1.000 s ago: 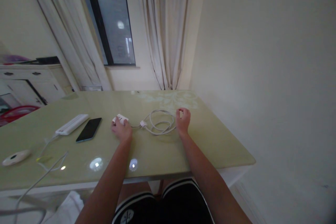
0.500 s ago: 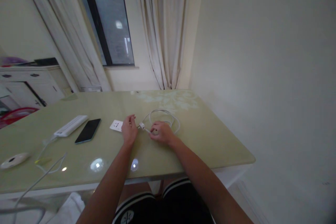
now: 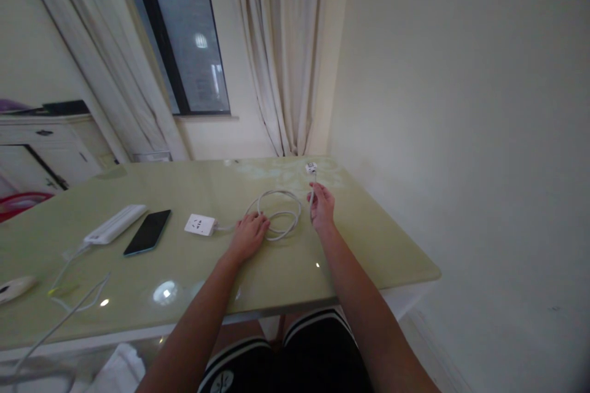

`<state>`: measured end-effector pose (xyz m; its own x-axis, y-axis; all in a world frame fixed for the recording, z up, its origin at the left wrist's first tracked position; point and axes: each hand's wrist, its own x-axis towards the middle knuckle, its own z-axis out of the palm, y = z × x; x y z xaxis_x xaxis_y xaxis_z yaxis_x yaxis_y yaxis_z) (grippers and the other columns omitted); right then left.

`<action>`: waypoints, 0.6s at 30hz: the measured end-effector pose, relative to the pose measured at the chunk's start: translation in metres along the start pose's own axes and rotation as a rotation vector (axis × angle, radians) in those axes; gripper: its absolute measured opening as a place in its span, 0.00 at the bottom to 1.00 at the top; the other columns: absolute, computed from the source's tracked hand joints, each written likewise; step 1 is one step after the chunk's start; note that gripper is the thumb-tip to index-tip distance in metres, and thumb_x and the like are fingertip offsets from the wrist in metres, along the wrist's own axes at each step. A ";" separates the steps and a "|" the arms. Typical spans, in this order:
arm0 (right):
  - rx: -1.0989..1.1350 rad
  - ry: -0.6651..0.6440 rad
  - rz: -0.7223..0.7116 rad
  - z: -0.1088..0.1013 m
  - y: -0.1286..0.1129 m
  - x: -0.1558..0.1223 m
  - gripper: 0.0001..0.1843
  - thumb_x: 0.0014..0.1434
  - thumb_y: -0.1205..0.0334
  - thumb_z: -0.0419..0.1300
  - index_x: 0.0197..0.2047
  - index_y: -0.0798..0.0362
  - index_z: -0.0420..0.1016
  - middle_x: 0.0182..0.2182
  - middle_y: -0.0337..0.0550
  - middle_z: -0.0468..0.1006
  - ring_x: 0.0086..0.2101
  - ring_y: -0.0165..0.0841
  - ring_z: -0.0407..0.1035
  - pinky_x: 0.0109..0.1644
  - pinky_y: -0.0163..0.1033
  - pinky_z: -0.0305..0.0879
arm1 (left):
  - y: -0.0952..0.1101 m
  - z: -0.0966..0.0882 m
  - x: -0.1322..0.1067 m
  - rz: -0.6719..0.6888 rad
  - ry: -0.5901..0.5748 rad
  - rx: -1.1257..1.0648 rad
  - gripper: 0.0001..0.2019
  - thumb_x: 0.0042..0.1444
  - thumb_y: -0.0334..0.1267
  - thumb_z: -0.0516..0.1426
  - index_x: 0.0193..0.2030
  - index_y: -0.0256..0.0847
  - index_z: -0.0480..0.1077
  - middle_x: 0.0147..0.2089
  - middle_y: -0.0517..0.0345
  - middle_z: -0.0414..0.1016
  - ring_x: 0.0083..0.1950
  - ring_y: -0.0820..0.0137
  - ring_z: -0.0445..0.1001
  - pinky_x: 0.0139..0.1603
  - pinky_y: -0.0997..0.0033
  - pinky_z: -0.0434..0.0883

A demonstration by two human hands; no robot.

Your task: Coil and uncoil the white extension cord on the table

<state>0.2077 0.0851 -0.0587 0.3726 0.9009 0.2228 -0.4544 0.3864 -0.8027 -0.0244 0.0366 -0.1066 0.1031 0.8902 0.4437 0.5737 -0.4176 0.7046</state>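
Note:
A white power strip (image 3: 200,225) with sockets in its face lies on the table, its white cord running right into a loose coil (image 3: 292,230). My left hand (image 3: 249,235) is closed over the left side of this coil, low against the tabletop. Raised to the right of the coil, my right hand (image 3: 322,206) pinches the cord close to its plug end. The plug (image 3: 311,167) points up and away above my fingers. Part of the cord is hidden under my left hand.
On the left lie a black phone (image 3: 148,233), a long white power strip (image 3: 115,225) with its cord, and a white rounded device (image 3: 16,288). The glossy table (image 3: 369,245) has its right edge near the wall. A white cloth (image 3: 118,368) hangs below the front edge.
My right hand has moved right and away, carrying the plug from beside my left hand. My left hand has shifted right onto the coil, uncovering more of the socket block.

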 end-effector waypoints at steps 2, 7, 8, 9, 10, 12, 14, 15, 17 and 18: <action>0.079 0.058 0.035 -0.012 -0.006 0.009 0.20 0.53 0.46 0.68 0.35 0.51 0.67 0.29 0.37 0.76 0.22 0.24 0.65 0.27 0.31 0.66 | 0.000 -0.002 0.002 -0.006 0.074 -0.083 0.04 0.57 0.41 0.63 0.35 0.46 0.76 0.49 0.48 0.76 0.55 0.55 0.73 0.65 0.51 0.64; 0.162 0.110 0.103 -0.031 -0.015 0.020 0.25 0.58 0.43 0.64 0.30 0.49 0.54 0.17 0.25 0.57 0.15 0.21 0.52 0.20 0.28 0.54 | 0.006 -0.001 0.006 0.033 0.221 -0.246 0.27 0.56 0.32 0.59 0.64 0.45 0.66 0.53 0.48 0.76 0.52 0.60 0.75 0.59 0.54 0.69; 0.136 0.126 0.105 -0.031 -0.015 0.020 0.26 0.58 0.42 0.63 0.30 0.49 0.53 0.16 0.24 0.54 0.15 0.20 0.49 0.18 0.28 0.51 | 0.007 0.000 0.006 0.036 0.233 -0.273 0.31 0.56 0.31 0.57 0.68 0.44 0.61 0.54 0.47 0.75 0.51 0.61 0.76 0.58 0.55 0.70; 0.093 0.145 0.091 -0.030 -0.016 0.019 0.26 0.58 0.41 0.63 0.30 0.48 0.52 0.15 0.23 0.53 0.14 0.20 0.47 0.17 0.28 0.47 | 0.008 0.001 0.006 0.034 0.243 -0.295 0.33 0.55 0.29 0.56 0.70 0.44 0.59 0.55 0.47 0.75 0.51 0.62 0.76 0.58 0.55 0.70; 0.037 0.163 0.055 -0.029 -0.016 0.017 0.27 0.57 0.40 0.64 0.31 0.48 0.52 0.15 0.23 0.52 0.14 0.21 0.46 0.17 0.29 0.44 | 0.009 0.002 0.006 0.026 0.255 -0.306 0.34 0.55 0.28 0.55 0.69 0.44 0.59 0.54 0.47 0.75 0.50 0.63 0.76 0.57 0.56 0.70; -0.084 0.167 -0.070 -0.023 -0.017 0.010 0.27 0.56 0.40 0.65 0.32 0.48 0.53 0.15 0.22 0.52 0.14 0.21 0.46 0.17 0.29 0.41 | 0.010 0.003 0.006 0.000 0.291 -0.303 0.32 0.52 0.26 0.55 0.66 0.43 0.64 0.50 0.50 0.75 0.50 0.62 0.75 0.58 0.57 0.69; -0.187 0.114 -0.199 -0.017 -0.017 0.000 0.26 0.57 0.40 0.65 0.33 0.48 0.54 0.16 0.23 0.53 0.15 0.21 0.49 0.18 0.29 0.43 | 0.010 0.002 0.006 -0.019 0.321 -0.288 0.29 0.50 0.24 0.55 0.60 0.43 0.68 0.46 0.52 0.75 0.49 0.62 0.74 0.58 0.57 0.68; -0.237 0.082 -0.250 -0.015 -0.017 -0.005 0.25 0.58 0.40 0.64 0.34 0.48 0.56 0.17 0.24 0.54 0.15 0.22 0.50 0.19 0.29 0.45 | 0.011 0.001 0.006 -0.030 0.330 -0.286 0.28 0.49 0.23 0.55 0.58 0.43 0.69 0.45 0.53 0.75 0.48 0.62 0.74 0.57 0.58 0.68; -0.342 0.048 -0.318 -0.012 -0.017 -0.013 0.22 0.61 0.40 0.61 0.36 0.49 0.61 0.17 0.25 0.56 0.16 0.22 0.52 0.20 0.29 0.48 | 0.013 -0.003 0.006 -0.055 0.358 -0.289 0.26 0.46 0.22 0.54 0.54 0.43 0.69 0.45 0.53 0.74 0.47 0.61 0.73 0.54 0.59 0.69; -0.387 0.061 -0.343 -0.012 -0.017 -0.015 0.21 0.63 0.39 0.60 0.37 0.49 0.63 0.17 0.26 0.58 0.17 0.23 0.53 0.21 0.29 0.48 | 0.014 -0.005 0.005 -0.063 0.386 -0.277 0.25 0.46 0.21 0.54 0.52 0.43 0.68 0.45 0.53 0.73 0.47 0.61 0.73 0.53 0.59 0.69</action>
<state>0.2198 0.0625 -0.0555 0.4995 0.7176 0.4853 0.0304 0.5453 -0.8377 -0.0201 0.0343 -0.0913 -0.2646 0.8047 0.5315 0.3256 -0.4443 0.8346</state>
